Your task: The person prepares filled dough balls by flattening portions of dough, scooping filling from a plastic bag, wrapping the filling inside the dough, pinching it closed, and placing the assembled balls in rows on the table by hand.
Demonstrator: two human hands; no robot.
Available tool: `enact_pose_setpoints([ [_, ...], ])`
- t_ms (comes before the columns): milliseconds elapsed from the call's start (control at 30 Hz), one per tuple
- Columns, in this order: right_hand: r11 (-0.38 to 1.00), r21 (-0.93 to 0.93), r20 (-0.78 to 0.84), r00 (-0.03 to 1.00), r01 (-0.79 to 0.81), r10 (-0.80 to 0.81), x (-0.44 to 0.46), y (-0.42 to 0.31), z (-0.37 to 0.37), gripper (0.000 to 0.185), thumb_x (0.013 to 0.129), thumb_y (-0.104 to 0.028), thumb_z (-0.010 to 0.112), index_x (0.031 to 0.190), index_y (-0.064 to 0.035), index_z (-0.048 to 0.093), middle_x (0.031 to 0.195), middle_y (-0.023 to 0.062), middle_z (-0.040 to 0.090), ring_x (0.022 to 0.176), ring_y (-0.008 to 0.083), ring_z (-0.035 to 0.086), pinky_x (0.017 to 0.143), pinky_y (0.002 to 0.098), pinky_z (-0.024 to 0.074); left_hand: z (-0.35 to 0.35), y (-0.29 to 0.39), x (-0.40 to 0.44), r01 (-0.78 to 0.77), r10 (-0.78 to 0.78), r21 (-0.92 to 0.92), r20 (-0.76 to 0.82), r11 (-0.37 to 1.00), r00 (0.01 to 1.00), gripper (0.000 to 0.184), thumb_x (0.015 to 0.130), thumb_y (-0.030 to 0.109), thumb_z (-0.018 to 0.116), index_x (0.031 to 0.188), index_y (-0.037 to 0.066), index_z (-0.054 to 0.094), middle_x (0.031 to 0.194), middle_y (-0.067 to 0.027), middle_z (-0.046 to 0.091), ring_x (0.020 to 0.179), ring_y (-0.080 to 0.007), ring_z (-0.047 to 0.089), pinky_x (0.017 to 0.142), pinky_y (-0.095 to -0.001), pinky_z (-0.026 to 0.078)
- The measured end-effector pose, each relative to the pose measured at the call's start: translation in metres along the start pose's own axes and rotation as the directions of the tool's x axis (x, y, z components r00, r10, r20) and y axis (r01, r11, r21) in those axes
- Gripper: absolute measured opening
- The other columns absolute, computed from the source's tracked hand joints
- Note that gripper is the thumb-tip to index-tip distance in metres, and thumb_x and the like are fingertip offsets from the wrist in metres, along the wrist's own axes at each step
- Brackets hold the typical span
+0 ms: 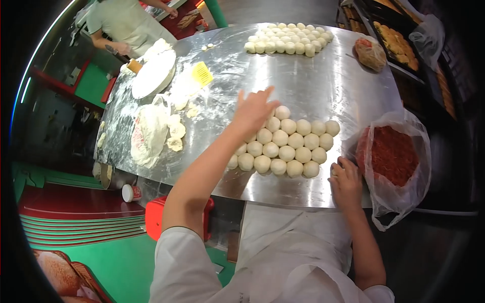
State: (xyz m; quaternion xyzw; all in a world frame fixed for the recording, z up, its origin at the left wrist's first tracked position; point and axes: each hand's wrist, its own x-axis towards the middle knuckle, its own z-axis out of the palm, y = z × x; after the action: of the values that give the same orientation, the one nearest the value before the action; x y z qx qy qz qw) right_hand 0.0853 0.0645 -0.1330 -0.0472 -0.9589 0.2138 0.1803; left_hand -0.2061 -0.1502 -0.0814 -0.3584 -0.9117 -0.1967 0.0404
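Note:
Round white dough balls (287,153) sit in packed rows on the metal table in front of me. My left hand (254,112) reaches over the far left corner of these rows, fingers stretched and spread. Its palm faces down and hides some balls; I see nothing held in it. Near the table's front edge, right of the rows, my right hand (347,182) is cupped on the surface with bent fingers. Something pale shows between those fingers, too small to name. Beside that hand stands a clear plastic bag (423,169) of red shredded filling (391,155).
More dough balls (288,39) lie at the table's far side, near a smaller bag (370,54). On the floured left side are a white basin (154,76), a yellow card (202,74) and bagged dough (150,134). Another person (124,25) stands beyond. Bread trays (396,45) are at right.

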Motion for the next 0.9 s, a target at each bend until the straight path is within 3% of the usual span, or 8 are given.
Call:
enact_pose_setpoints([
  [133,1.000,0.006,0.000,1.000,-0.006,0.006,0.000,-0.002,-0.002,0.043,0.084,-0.011,0.074,0.125,-0.0036,0.063,0.136,0.0168,0.055,0.127,0.0365,0.052,0.106,0.0499,0.0415,-0.055,-0.120,-0.043,0.263,-0.245,0.010,-0.325,0.965,0.913,0.037,0.089,0.018,0.072,0.121,0.002,0.065,0.115,-0.0206,0.066,0.110,-0.0377,0.061,0.098,-0.0474,0.045],
  [300,0.998,-0.021,-0.092,0.994,0.066,-0.067,0.001,-0.006,0.007,0.051,0.079,-0.011,0.077,0.127,-0.0024,0.061,0.135,0.0187,0.055,0.125,0.0379,0.052,0.104,0.0500,0.0431,-0.100,-0.219,-0.129,0.592,-0.646,0.470,-0.059,0.654,0.761,0.035,0.088,0.032,0.069,0.096,-0.002,0.066,0.106,-0.0224,0.065,0.104,-0.0409,0.060,0.087,-0.0499,0.048],
  [400,0.964,-0.104,-0.202,0.944,0.244,-0.260,-0.001,-0.005,0.004,0.059,0.073,-0.011,0.078,0.127,-0.0012,0.059,0.133,0.0200,0.056,0.122,0.0387,0.054,0.101,0.0490,0.0453,-0.061,-0.273,-0.163,0.395,-0.293,0.385,-0.296,0.834,0.909,0.030,0.085,0.027,0.070,0.096,0.000,0.060,0.094,-0.0220,0.063,0.096,-0.0430,0.058,0.085,-0.0539,0.045],
  [567,0.946,-0.181,-0.188,0.934,0.270,-0.303,0.026,-0.050,-0.096,0.044,0.079,-0.013,0.074,0.120,-0.0035,0.062,0.128,0.0158,0.060,0.116,0.0344,0.058,0.096,0.0463,0.0467,-0.070,-0.218,-0.150,0.455,-0.366,0.259,-0.329,0.852,0.871,0.025,0.085,0.014,0.071,0.096,0.002,0.052,0.085,-0.0198,0.061,0.081,-0.0384,0.061,0.070,-0.0495,0.045],
  [667,0.945,-0.325,-0.125,0.988,0.045,-0.090,0.042,0.015,-0.144,0.033,0.082,-0.019,0.075,0.111,-0.0070,0.064,0.112,0.0104,0.064,0.099,0.0295,0.061,0.086,0.0441,0.0501,-0.082,-0.195,-0.128,0.524,-0.544,-0.159,-0.338,0.837,0.768,0.026,0.089,0.013,0.070,0.107,0.001,0.056,0.085,-0.0109,0.061,0.078,-0.0235,0.063,0.068,-0.0390,0.049],
  [733,0.831,-0.532,0.075,0.969,-0.162,0.237,0.043,0.066,-0.167,0.035,0.081,-0.025,0.079,0.107,-0.0047,0.066,0.111,0.0122,0.065,0.103,0.0326,0.064,0.085,0.0439,0.0535,-0.086,-0.131,-0.108,0.250,-0.585,-0.858,-0.071,0.449,0.808,0.034,0.094,0.013,0.067,0.124,0.001,0.057,0.091,-0.0044,0.064,0.082,-0.0125,0.063,0.072,-0.0290,0.051],
  [833,0.793,-0.568,0.214,0.890,-0.222,0.402,0.044,0.087,-0.180,0.032,0.081,-0.023,0.078,0.103,-0.0027,0.066,0.109,0.0140,0.064,0.102,0.0347,0.065,0.086,0.0445,0.0538,-0.076,-0.079,-0.077,0.278,-0.340,-0.930,0.187,0.242,0.922,0.044,0.095,0.019,0.066,0.133,-0.001,0.054,0.113,-0.0102,0.069,0.095,-0.0180,0.068,0.081,-0.0300,0.054],
  [900,0.918,-0.385,0.331,0.913,-0.098,0.236,0.046,0.084,-0.172,0.023,0.083,-0.017,0.074,0.099,-0.0021,0.065,0.106,0.0163,0.062,0.100,0.0364,0.065,0.086,0.0453,0.0538,-0.075,0.005,-0.060,0.281,-0.158,-0.945,0.256,0.166,0.954,0.042,0.097,0.028,0.064,0.128,0.002,0.057,0.116,-0.0146,0.069,0.093,-0.0193,0.069,0.078,-0.0255,0.053],
])
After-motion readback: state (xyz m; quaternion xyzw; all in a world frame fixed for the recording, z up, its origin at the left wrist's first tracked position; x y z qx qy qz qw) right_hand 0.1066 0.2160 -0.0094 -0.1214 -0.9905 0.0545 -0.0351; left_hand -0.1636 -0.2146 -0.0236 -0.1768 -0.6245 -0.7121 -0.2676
